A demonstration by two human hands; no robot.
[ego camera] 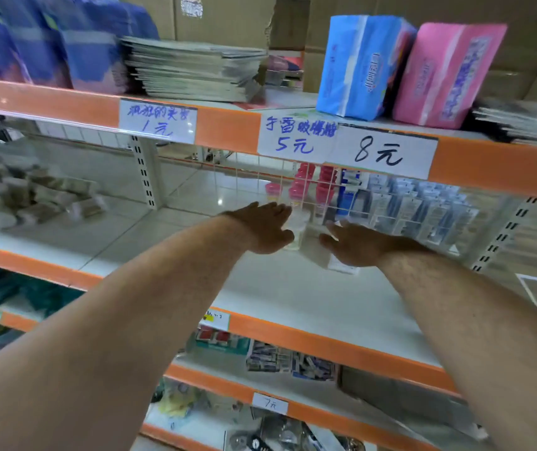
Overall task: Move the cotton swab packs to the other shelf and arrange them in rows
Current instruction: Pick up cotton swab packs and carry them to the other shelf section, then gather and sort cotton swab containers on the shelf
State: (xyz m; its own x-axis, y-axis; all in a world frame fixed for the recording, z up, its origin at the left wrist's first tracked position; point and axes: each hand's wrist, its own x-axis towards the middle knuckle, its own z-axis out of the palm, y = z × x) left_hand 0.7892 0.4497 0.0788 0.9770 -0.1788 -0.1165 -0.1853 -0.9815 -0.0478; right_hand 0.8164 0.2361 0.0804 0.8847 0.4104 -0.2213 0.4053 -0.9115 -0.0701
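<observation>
Both forearms [137,304] reach in, your left hand [260,227] and right hand [355,245] open, fingers straight, flanking the round cotton swab pack [298,231] standing between your palms, which looks like you're nudging it square into a row before the wire divider [293,185] beyond your fingertips.

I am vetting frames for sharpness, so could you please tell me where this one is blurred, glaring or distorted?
Head view: blur smears the blue packs and the pile of packs at left; the price label reads sharply; a glare spot shines on the tiles behind; the wide lens splays the slotted uprights.
</observation>
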